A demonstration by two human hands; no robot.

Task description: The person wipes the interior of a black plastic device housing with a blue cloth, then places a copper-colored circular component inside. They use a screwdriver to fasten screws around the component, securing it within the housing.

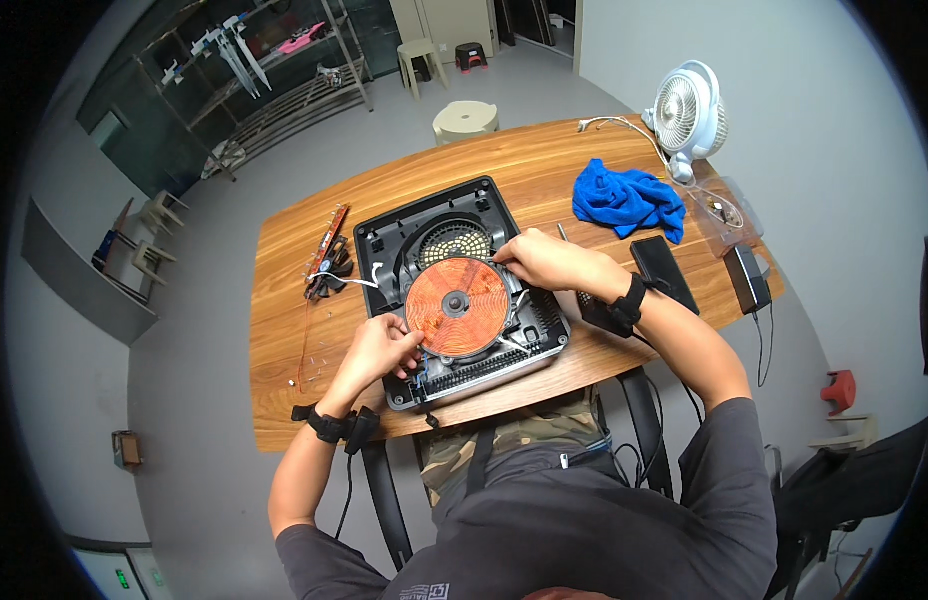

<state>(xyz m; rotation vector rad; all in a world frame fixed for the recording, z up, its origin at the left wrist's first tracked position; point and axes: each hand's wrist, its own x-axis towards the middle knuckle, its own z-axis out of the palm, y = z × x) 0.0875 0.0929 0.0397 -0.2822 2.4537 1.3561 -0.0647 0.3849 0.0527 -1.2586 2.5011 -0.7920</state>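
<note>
An opened black induction cooker housing (389, 392) lies on the wooden table in front of me. Inside it sits a round copper induction coil (474, 325) with a dark hub at its centre. My left hand (382, 352) grips the coil's lower left rim between thumb and fingers. At the upper right rim, my right hand (552, 262) pinches the edge, its fingertips partly hidden. Behind the coil a round vent grille (454, 238) shows. White wires (359, 282) run out over the housing's left side, and blue wires are near my left fingers.
Left of the housing are a circuit board (329, 240) and scattered small screws (319, 350). A blue cloth (629, 200), a black flat box (664, 272), a black power adapter (747, 280) and a white fan (684, 115) are on the right. A stool (465, 122) stands beyond the table.
</note>
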